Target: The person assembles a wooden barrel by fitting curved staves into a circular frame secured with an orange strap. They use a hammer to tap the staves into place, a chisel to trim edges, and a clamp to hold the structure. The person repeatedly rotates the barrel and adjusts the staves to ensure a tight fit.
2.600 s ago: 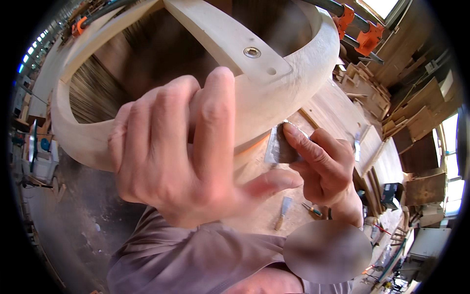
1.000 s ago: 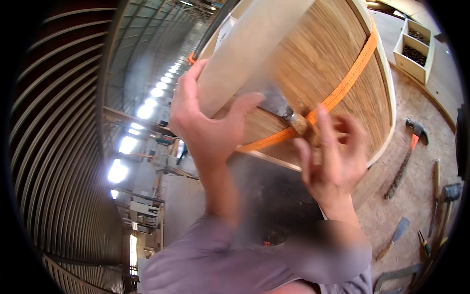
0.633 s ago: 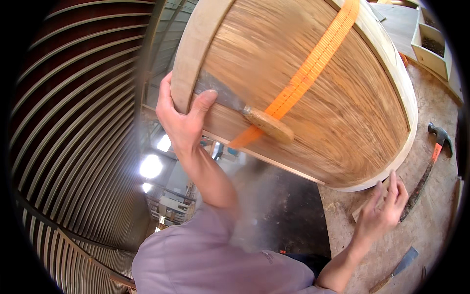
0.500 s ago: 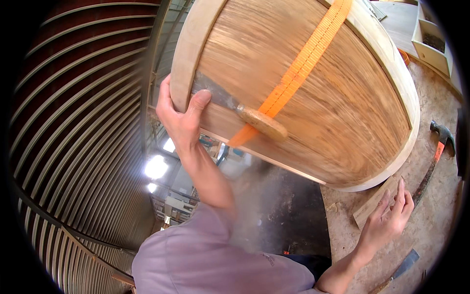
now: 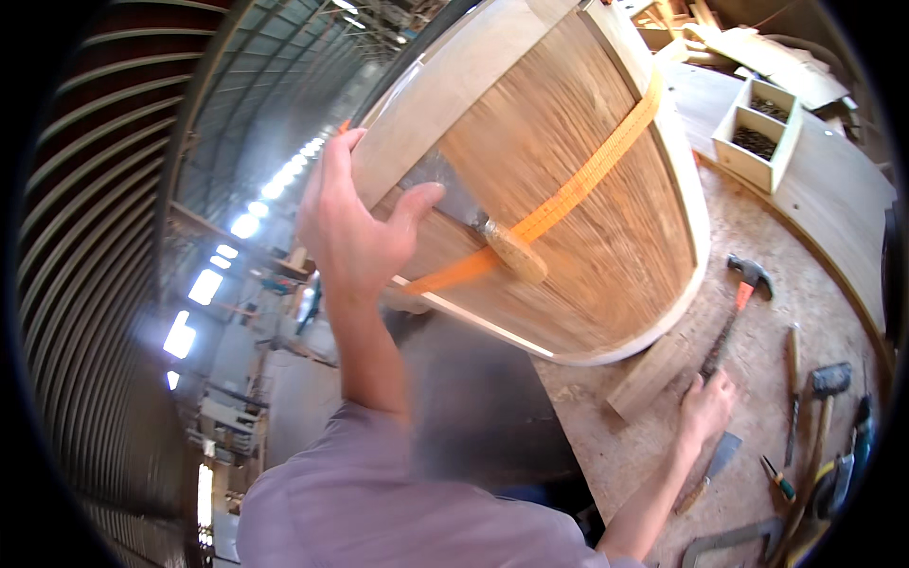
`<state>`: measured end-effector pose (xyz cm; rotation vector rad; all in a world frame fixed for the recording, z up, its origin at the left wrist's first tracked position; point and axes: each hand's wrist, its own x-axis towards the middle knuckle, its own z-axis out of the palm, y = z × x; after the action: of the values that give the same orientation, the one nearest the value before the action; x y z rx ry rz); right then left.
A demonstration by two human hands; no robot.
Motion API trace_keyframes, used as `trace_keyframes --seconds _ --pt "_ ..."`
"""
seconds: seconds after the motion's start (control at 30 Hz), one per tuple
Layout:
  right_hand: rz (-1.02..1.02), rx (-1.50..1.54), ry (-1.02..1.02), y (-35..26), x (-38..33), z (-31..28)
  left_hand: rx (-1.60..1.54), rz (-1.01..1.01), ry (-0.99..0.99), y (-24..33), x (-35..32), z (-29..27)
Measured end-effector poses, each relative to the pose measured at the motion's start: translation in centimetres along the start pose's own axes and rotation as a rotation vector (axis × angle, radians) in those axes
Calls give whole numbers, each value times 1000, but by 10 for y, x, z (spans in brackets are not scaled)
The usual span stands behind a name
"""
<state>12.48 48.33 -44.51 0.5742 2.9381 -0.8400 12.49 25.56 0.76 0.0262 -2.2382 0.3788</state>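
Observation:
A large rounded wooden piece (image 5: 587,265) with brown grain and a pale rim (image 5: 445,95) stands tilted before me, an orange strap (image 5: 597,175) running across it. My left hand (image 5: 355,232) clasps the rim at the left, thumb on the inner side and fingers round the outside. By that thumb, a putty knife (image 5: 516,252) has its blade end at the inner edge of the rim; its wooden handle points out over the strap. On the bench, my right hand (image 5: 708,407) closes round the lower handle of a claw hammer (image 5: 737,312), its head lying farther away.
A wood block (image 5: 649,379) lies beside the hammer. Another scraper (image 5: 721,459) is near my right wrist. Farther right are a mallet (image 5: 830,381), a slim chisel-like tool (image 5: 793,379) and a screwdriver (image 5: 779,481). A two-part box (image 5: 757,142) of small dark pieces stands behind.
My right hand has gone from beside the wood block to the hammer's handle. The view has shifted, showing more bench on the right. My left hand keeps its hold on the rim.

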Motion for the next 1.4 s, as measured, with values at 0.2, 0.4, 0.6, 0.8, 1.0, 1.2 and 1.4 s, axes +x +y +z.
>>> trace_keyframes --seconds 0.2,0.4,0.6,0.8,1.0,1.2,1.4 --pt "-44 -101 121 -11 22 27 60 -97 -193 17 27 -9" --pt "224 1075 -38 -3 22 -23 12 -68 -103 16 21 -3" --pt "-116 1742 -65 -86 -73 -74 4 -105 -68 20 21 0" --pt "-483 1514 -26 -159 -50 -128 -29 -114 8 20 17 6" --pt "-707 1151 -110 -187 -45 -149 -60 -23 101 14 15 12" --pt "-756 1165 -50 -189 -45 -146 -49 -85 60 19 15 8" --pt "-894 1005 99 -185 -50 -137 -46 -156 62 19 13 11"
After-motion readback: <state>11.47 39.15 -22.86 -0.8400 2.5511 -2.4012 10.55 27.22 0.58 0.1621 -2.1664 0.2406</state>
